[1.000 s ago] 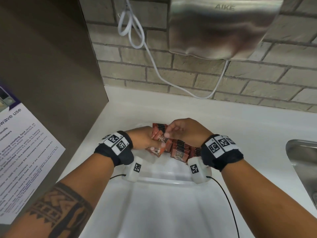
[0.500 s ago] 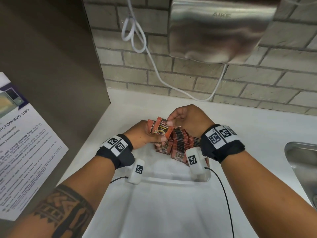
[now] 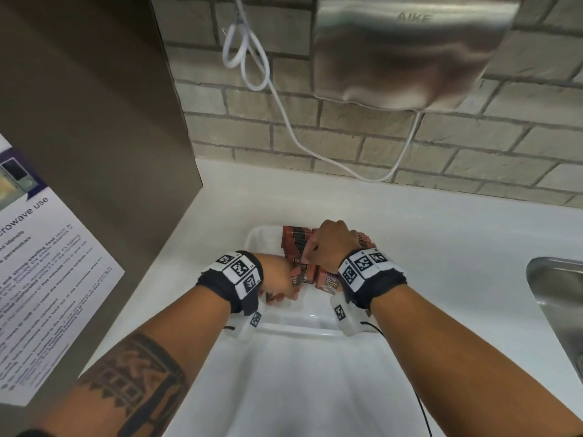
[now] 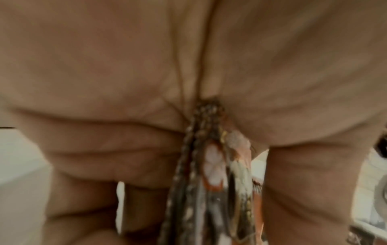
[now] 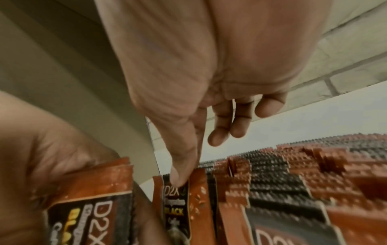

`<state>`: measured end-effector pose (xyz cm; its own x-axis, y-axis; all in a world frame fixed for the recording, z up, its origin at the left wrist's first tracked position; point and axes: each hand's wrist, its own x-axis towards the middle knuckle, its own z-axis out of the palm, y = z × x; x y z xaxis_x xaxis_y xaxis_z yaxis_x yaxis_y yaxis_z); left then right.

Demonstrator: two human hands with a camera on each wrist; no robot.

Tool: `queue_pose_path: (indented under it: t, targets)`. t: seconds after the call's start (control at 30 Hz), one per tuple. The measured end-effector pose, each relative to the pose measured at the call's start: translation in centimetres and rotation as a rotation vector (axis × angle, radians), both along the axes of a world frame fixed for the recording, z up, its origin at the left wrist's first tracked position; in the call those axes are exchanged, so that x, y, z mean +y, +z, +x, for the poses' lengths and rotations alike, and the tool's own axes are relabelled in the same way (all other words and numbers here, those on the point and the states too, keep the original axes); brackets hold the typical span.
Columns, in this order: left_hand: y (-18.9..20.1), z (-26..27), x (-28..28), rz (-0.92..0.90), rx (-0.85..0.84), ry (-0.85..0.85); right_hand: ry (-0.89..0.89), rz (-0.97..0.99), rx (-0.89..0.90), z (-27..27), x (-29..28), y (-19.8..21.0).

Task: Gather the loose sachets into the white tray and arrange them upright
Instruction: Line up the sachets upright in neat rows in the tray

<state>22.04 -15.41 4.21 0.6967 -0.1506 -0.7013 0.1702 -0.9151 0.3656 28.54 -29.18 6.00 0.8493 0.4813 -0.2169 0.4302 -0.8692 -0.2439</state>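
A white tray (image 3: 254, 234) sits on the white counter with rows of orange-and-black sachets (image 3: 296, 244) standing upright in its far half. My left hand (image 3: 284, 285) is low in the tray and grips a small bundle of sachets (image 4: 211, 174) between fingers and thumb. In the right wrist view this bundle (image 5: 90, 199) is at the lower left. My right hand (image 3: 307, 257) pinches the top of one D2X sachet (image 5: 178, 207) at the near end of the standing rows (image 5: 293, 174), with the thumb (image 5: 178, 177) on its top edge. The other fingers hang loose.
A steel hand dryer (image 3: 410, 48) hangs on the brick wall above, with a white cable (image 3: 284, 121) looping down. A grey panel (image 3: 94, 121) with a printed notice (image 3: 41, 279) stands on the left. A steel sink (image 3: 561, 310) lies on the right.
My right hand drew one sachet up from the left hand's bundle, then lowered it to the near end of the standing rows. Both hands have dropped lower into the tray.
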Motion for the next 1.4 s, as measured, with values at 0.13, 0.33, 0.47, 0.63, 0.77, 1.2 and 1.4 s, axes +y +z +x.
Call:
queue_pose_path:
  t: [0.13, 0.33, 0.47, 0.63, 0.77, 1.2, 1.4]
  targets:
    - [-0.8, 0.6, -1.1, 0.101, 0.016, -0.044, 0.029, -0.126, -0.024, 0.4, 0.5, -1.4]
    - [-0.9, 1.2, -1.0, 0.098, 0.031, -0.031, 0.027, -0.064, -0.029, 0.7, 0.3, -1.7]
    - [-1.0, 1.5, -0.8, 0.086, 0.025, -0.004, 0.04, 0.001, -0.023, 0.8, 0.1, -1.4]
    - [-1.1, 1.5, -0.8, 0.089, 0.025, 0.001, 0.048, 0.043, 0.009, 0.5, -0.1, -0.8]
    - [-1.0, 1.5, -0.8, 0.071, 0.033, 0.008, 0.06, 0.059, 0.012, 0.2, -0.3, -0.4]
    - [-0.4, 0.8, -0.1, -0.025, 0.054, 0.09, 0.041, 0.125, -0.012, 0.3, -1.5, 0.5]
    - [-0.6, 0.9, -0.1, -0.049, 0.021, 0.1, 0.049, -0.012, 0.007, -0.3, -0.9, 0.2]
